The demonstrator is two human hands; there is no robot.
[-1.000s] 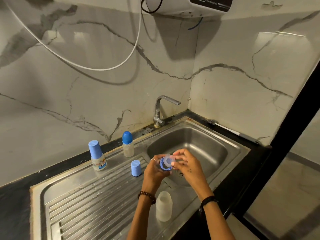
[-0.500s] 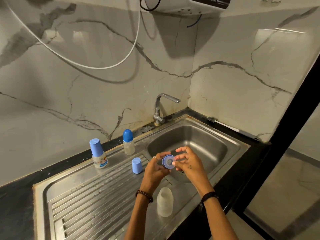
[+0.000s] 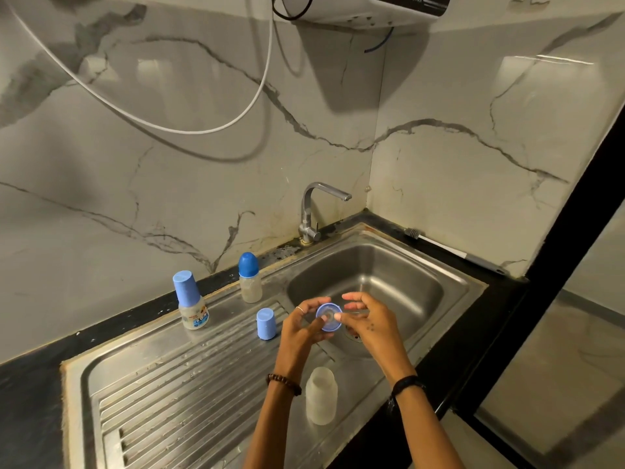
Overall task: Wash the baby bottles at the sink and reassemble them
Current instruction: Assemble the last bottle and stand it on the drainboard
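Observation:
Over the basin's near-left edge, my left hand (image 3: 301, 328) and my right hand (image 3: 367, 324) both hold a blue bottle collar ring (image 3: 328, 317) with a clear nipple in it, thumbs pinching its rim. An open, capless translucent bottle (image 3: 321, 396) stands upright on the drainboard near the front edge, between my forearms. A loose blue cap (image 3: 266, 323) stands just left of my left hand. Two capped bottles stand further back: one with a printed label (image 3: 191, 301) and one with a rounded blue cap (image 3: 249, 277).
The steel sink basin (image 3: 406, 275) lies to the right, its tap (image 3: 313, 211) at the back with no water running. The ribbed drainboard (image 3: 169, 394) spreads left. A long-handled brush (image 3: 453, 252) lies on the black counter behind the basin. A white cable hangs on the wall.
The collar ring has been turned in my hands so its inside faces me; my right-hand fingers have spread away from it. The view has shifted slightly.

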